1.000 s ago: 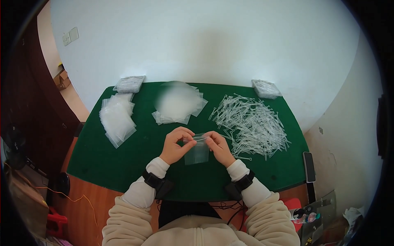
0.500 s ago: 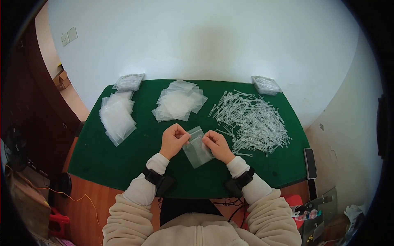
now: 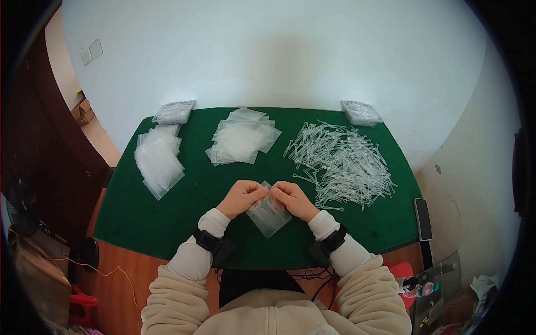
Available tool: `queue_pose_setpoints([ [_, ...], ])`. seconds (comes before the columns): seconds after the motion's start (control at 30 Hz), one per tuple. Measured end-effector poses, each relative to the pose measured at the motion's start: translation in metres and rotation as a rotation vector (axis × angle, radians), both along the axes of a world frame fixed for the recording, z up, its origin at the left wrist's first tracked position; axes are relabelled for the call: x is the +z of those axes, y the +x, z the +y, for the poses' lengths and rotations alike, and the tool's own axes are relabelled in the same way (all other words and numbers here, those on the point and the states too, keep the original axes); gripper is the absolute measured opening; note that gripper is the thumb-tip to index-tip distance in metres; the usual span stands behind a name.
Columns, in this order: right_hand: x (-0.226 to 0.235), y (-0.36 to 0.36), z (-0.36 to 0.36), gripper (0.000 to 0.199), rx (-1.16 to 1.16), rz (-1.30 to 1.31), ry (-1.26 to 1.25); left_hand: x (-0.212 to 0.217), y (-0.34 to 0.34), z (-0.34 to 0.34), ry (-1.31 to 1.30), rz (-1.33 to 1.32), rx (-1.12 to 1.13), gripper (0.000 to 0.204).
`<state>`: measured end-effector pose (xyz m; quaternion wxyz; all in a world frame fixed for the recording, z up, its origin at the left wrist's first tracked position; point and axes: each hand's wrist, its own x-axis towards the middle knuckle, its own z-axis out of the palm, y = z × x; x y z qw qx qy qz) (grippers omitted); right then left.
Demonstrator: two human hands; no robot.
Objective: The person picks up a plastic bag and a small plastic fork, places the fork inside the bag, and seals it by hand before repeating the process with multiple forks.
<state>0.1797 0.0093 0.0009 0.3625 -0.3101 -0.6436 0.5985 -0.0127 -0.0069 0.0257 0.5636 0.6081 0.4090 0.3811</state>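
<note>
A small clear zip bag (image 3: 268, 221) hangs between my two hands over the front middle of the green table. My left hand (image 3: 243, 199) pinches its top edge from the left, thumb against fingers. Close beside it, my right hand (image 3: 294, 200) grips the same edge from the right, and the fingertips nearly meet. Whether anything lies inside the bag is hard to make out. To the right of my right hand spreads a big heap of clear, thin sticks with looped ends (image 3: 346, 167). Beyond my hands lies a loose pile of clear zip bags (image 3: 241, 139).
Another fanned stack of clear bags (image 3: 159, 162) lies on the left of the green table (image 3: 195, 223). Filled clear packs stand at the back left (image 3: 174, 113) and back right (image 3: 362, 113). A phone (image 3: 423, 219) rests at the right edge; a white wall (image 3: 223, 50) rises behind.
My hands have come closer together along the bag's top edge. The bag has shifted slightly toward me, and its mouth is now mostly covered by my fingers.
</note>
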Motion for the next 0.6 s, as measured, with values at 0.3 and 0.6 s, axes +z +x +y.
queue_pose_setpoints([
  [0.3,-0.0053,0.0029,0.0033,0.018,-0.041,-0.096,0.031,-0.0071,0.0046,-0.0016,-0.107,0.034,-0.151,0.026],
  [0.6,-0.0007,-0.0015,-0.0014,0.016,-0.251,-0.306,0.374,-0.0097,0.0043,-0.0006,-0.041,0.107,-0.188,0.023],
])
